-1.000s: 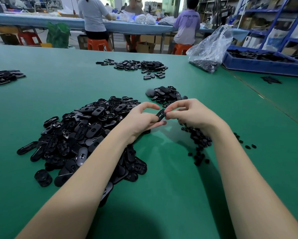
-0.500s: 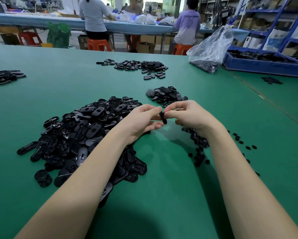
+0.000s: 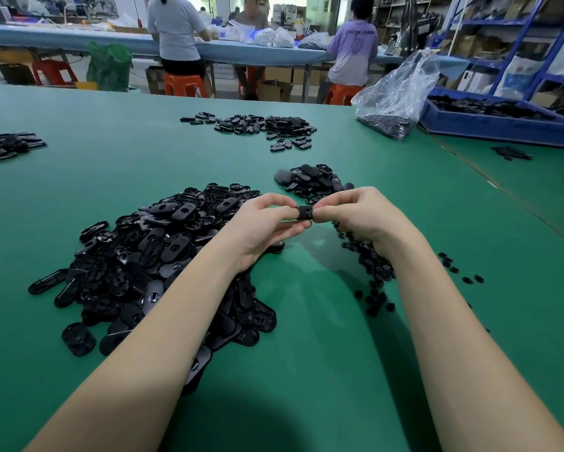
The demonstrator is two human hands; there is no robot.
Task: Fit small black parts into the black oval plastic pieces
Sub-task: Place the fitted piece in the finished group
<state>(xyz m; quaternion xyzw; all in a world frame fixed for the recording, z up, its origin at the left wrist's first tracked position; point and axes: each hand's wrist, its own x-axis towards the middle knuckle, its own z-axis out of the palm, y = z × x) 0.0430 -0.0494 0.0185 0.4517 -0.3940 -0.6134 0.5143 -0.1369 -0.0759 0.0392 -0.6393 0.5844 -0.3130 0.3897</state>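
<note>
While my left hand (image 3: 267,223) and right hand (image 3: 355,213) pinch its ends, the oval piece (image 3: 304,212) sits between them.

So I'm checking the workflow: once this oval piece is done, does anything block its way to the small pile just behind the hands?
Nothing visible does: both hands pinch the oval piece, and the small pile lies right behind it.

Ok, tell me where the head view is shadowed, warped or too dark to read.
Head view: a broad soft shadow darkens the green table at its near edge; wide-angle bending stretches the forearms; the black oval piece pinched between left hand and right hand shows little detail; the big oval-piece pile merges into black.
</note>
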